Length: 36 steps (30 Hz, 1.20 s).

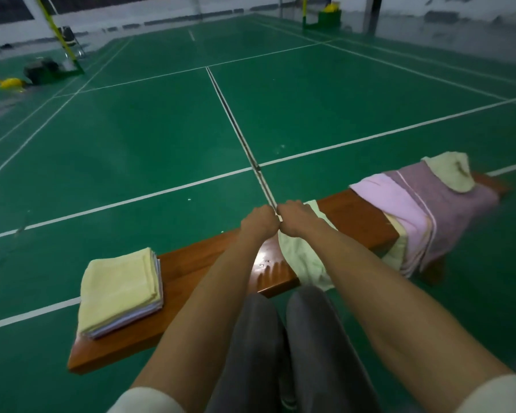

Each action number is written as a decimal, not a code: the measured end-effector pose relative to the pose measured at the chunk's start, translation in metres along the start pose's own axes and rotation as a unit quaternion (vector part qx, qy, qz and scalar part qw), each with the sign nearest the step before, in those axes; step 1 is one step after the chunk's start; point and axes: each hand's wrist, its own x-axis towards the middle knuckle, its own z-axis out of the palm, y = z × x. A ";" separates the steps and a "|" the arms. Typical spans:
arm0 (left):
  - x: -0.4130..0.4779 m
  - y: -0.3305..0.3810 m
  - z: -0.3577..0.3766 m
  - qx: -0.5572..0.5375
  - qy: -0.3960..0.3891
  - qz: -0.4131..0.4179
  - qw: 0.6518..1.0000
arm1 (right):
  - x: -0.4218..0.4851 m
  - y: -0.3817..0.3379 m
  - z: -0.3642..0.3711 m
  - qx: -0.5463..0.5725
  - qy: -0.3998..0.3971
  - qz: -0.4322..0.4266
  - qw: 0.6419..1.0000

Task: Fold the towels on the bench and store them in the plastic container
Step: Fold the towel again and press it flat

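A person seated at a wooden bench [191, 263] on a green sports court brings both hands together at the bench's far edge, the left hand [258, 223] and right hand [295, 219] knuckle to knuckle, each with fingers curled down around the far end of a pale green towel [301, 257]. The towel runs back from the hands toward the person across the glossy seat, narrow and rumpled, and its near end droops over the bench edge just below the right forearm, above the person's grey-clad knees. The chief risk, judging from this pose, is a crooked fold: with the two corners bunched tight in the fists and the trailing end hanging free, the edges may not line up, or the cloth may slide off the smooth seat toward the floor. To the left of the left hand, well apart, sits a neat stack of folded towels [119, 290] with a pale yellow one on top and white and lilac edges showing beneath. To the right of the right hand, a heap of unfolded towels [423, 210] in pink, mauve and cream drapes over the bench end, some of it hanging low enough to slip off if tugged carelessly. No plastic container is visible, so storing looks some way off, with folding only partly done.
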 end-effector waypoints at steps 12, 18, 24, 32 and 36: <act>0.014 0.031 0.070 -0.016 -0.097 -0.070 0.993 | -0.012 0.076 0.044 0.011 -0.052 0.137 0.989; 0.026 0.025 0.092 -0.128 -0.093 -0.172 0.972 | -0.009 0.097 0.069 0.077 -0.083 0.210 0.971; 0.043 0.027 0.099 -0.335 -0.111 -0.280 0.893 | 0.003 0.094 0.078 0.147 -0.049 0.259 0.953; 0.046 0.034 0.106 -0.455 -0.127 -0.286 0.834 | 0.013 0.088 0.071 0.263 -0.055 0.264 0.926; 0.059 0.021 0.085 -0.524 -0.026 -0.281 0.803 | 0.020 0.094 0.045 0.290 0.001 0.280 0.915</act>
